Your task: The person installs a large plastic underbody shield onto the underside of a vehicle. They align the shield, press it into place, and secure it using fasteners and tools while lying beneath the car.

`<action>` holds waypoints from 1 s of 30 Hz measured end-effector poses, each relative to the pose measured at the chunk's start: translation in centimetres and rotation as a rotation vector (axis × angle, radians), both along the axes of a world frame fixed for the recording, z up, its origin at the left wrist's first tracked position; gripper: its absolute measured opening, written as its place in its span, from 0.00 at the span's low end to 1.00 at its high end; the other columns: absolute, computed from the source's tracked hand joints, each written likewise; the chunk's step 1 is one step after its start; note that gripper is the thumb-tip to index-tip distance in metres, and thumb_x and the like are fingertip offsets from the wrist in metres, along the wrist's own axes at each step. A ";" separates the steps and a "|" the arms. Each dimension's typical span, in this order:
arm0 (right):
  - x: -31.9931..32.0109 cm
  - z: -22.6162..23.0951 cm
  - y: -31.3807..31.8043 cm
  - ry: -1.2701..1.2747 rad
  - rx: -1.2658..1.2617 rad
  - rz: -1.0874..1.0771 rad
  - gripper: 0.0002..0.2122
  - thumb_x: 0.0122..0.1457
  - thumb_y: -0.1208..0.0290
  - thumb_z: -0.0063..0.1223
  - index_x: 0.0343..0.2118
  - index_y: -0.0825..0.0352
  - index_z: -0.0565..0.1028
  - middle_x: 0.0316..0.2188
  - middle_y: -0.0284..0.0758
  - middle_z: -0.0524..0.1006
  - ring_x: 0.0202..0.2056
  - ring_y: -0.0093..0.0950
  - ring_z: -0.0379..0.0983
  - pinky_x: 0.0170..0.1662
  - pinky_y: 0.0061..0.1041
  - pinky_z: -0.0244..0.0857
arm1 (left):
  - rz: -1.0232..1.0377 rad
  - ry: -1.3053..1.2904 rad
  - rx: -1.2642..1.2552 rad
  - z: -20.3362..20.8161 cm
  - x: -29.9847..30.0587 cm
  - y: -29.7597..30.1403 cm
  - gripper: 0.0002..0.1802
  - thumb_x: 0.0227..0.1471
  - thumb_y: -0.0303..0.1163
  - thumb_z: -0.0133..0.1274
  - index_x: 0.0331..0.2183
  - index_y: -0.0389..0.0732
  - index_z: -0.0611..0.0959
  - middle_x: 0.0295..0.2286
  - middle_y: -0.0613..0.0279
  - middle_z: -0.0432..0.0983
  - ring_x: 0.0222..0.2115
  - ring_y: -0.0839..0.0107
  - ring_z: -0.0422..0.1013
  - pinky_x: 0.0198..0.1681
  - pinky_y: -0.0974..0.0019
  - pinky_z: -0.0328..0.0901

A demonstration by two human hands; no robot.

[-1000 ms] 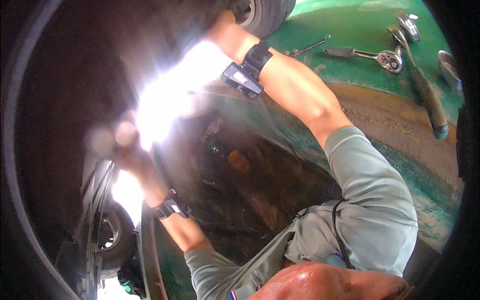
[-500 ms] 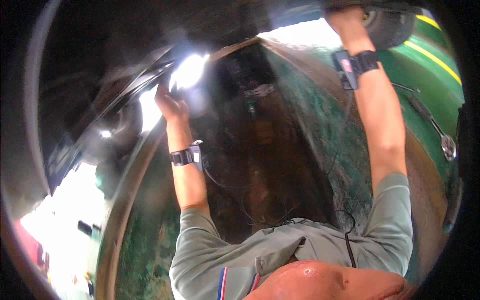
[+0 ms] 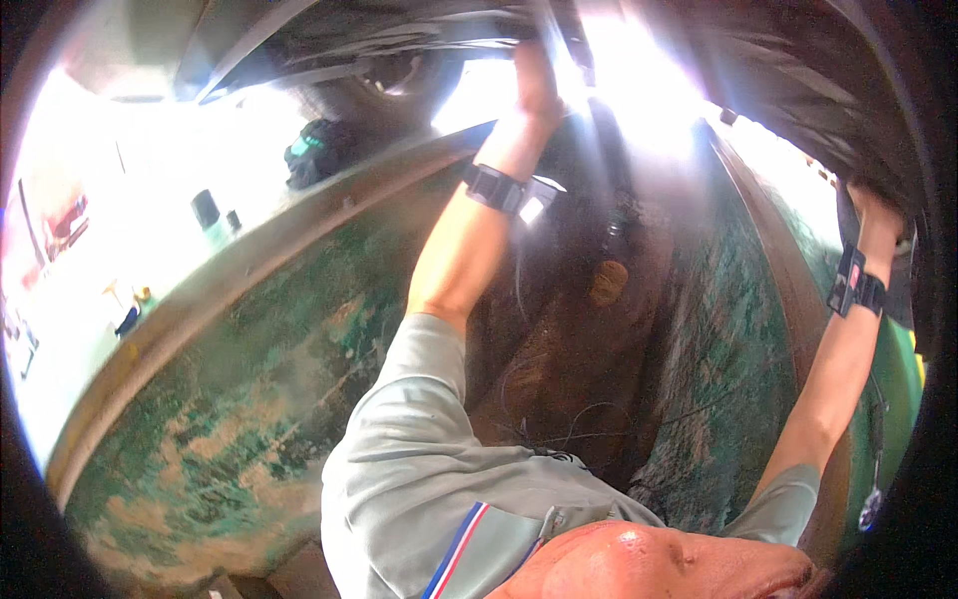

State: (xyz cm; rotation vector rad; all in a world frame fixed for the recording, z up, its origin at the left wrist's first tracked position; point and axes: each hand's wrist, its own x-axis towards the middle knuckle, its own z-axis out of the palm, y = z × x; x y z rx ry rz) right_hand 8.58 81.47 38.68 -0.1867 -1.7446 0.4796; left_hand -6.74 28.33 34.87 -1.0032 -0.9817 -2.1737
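Both my arms reach up toward the dark underside of a vehicle (image 3: 788,80). My left hand (image 3: 536,85) is raised at the top middle against that underside, beside a bright glare. Its fingers blur into the light, so what they touch does not show. Farther right, my right hand (image 3: 874,212) presses up to the dark parts at the vehicle's edge. Shadow and those parts hide its fingertips. Each wrist wears a black strap with a small device.
I stand in a pit with worn green walls (image 3: 249,419) and a raised brown rim (image 3: 239,270). A tyre (image 3: 384,85) sits beyond the left rim. On the green floor at right lies a metal wrench (image 3: 871,507). Thin cables (image 3: 589,429) hang before me.
My view has swung left, bringing more of the left pit wall into sight. My left hand reaches higher in the picture; my right hand appears lower and farther right, away from the wheel.
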 end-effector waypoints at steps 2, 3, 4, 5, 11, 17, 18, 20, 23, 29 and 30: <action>-0.7 0.4 0.4 0.017 -0.040 0.068 0.16 0.67 0.57 0.45 0.54 0.50 0.75 0.53 0.28 0.76 0.49 0.29 0.73 0.42 0.28 0.69 | -0.020 -0.018 0.026 0.0 0.4 -0.5 0.12 0.57 0.26 0.43 0.28 0.33 0.80 0.29 0.50 0.78 0.31 0.59 0.77 0.42 0.57 0.75; -0.9 0.6 0.7 0.024 -0.062 0.098 0.15 0.67 0.57 0.45 0.54 0.51 0.75 0.53 0.28 0.76 0.49 0.28 0.73 0.42 0.28 0.69 | -0.033 -0.018 0.035 -0.5 0.7 -1.5 0.11 0.56 0.25 0.44 0.29 0.33 0.80 0.30 0.51 0.78 0.32 0.60 0.76 0.43 0.57 0.74; -1.0 0.8 0.6 0.030 -0.081 0.130 0.15 0.67 0.57 0.45 0.54 0.51 0.75 0.52 0.28 0.76 0.48 0.28 0.73 0.42 0.27 0.69 | -0.049 -0.018 0.044 -0.9 1.0 -2.5 0.10 0.55 0.25 0.44 0.29 0.33 0.80 0.30 0.51 0.78 0.33 0.60 0.76 0.44 0.57 0.74; -1.5 -0.1 0.9 0.055 -0.125 0.162 0.15 0.67 0.58 0.45 0.54 0.51 0.75 0.52 0.28 0.76 0.48 0.28 0.73 0.41 0.27 0.69 | -0.067 -0.011 0.047 -1.0 1.6 -3.1 0.09 0.54 0.24 0.45 0.30 0.32 0.80 0.31 0.52 0.78 0.34 0.60 0.76 0.45 0.57 0.74; -2.4 -0.4 2.0 0.139 -0.297 0.366 0.14 0.67 0.58 0.45 0.52 0.52 0.76 0.50 0.28 0.77 0.46 0.28 0.73 0.40 0.26 0.68 | 0.053 0.084 0.188 -3.1 9.1 -6.9 0.07 0.54 0.24 0.47 0.32 0.34 0.79 0.33 0.54 0.78 0.37 0.63 0.75 0.45 0.59 0.72; -2.4 -0.8 2.4 0.231 -0.451 0.514 0.13 0.67 0.59 0.45 0.51 0.53 0.76 0.48 0.29 0.78 0.44 0.27 0.74 0.38 0.25 0.68 | 0.090 0.121 0.224 -3.4 10.8 -8.7 0.09 0.57 0.29 0.52 0.38 0.34 0.77 0.35 0.56 0.77 0.37 0.67 0.73 0.45 0.62 0.71; -2.3 -0.9 2.4 0.248 -0.473 0.532 0.13 0.67 0.59 0.45 0.50 0.53 0.76 0.48 0.29 0.78 0.44 0.27 0.74 0.38 0.25 0.68 | 0.104 0.129 0.221 -3.4 10.9 -8.8 0.10 0.57 0.30 0.52 0.39 0.34 0.77 0.35 0.57 0.76 0.37 0.67 0.73 0.44 0.63 0.71; -2.4 -0.7 1.9 0.284 -0.507 0.577 0.13 0.67 0.59 0.45 0.50 0.53 0.77 0.47 0.29 0.78 0.43 0.27 0.74 0.37 0.25 0.68 | 0.141 0.145 0.215 -3.3 11.3 -9.4 0.12 0.58 0.31 0.54 0.41 0.34 0.76 0.36 0.57 0.76 0.37 0.68 0.73 0.44 0.64 0.70; -1.9 -1.4 2.0 0.324 -0.561 0.609 0.13 0.67 0.59 0.45 0.49 0.54 0.77 0.47 0.29 0.78 0.42 0.26 0.74 0.36 0.25 0.67 | 0.200 0.137 0.208 -3.7 11.2 -10.0 0.16 0.59 0.33 0.56 0.45 0.34 0.75 0.38 0.58 0.75 0.37 0.70 0.72 0.44 0.65 0.70; -1.6 -1.1 1.0 0.394 -0.624 0.652 0.12 0.68 0.60 0.45 0.48 0.55 0.77 0.45 0.29 0.79 0.40 0.26 0.74 0.35 0.24 0.67 | 0.559 0.047 0.230 -5.6 11.3 -13.5 0.23 0.61 0.38 0.60 0.51 0.34 0.73 0.40 0.60 0.74 0.38 0.73 0.71 0.43 0.68 0.68; -1.6 -1.0 0.9 0.401 -0.633 0.658 0.12 0.68 0.60 0.45 0.48 0.55 0.77 0.44 0.29 0.79 0.40 0.26 0.74 0.34 0.24 0.67 | 0.629 0.039 0.260 -6.0 11.3 -14.3 0.24 0.62 0.38 0.60 0.52 0.34 0.72 0.41 0.60 0.74 0.38 0.74 0.71 0.43 0.69 0.68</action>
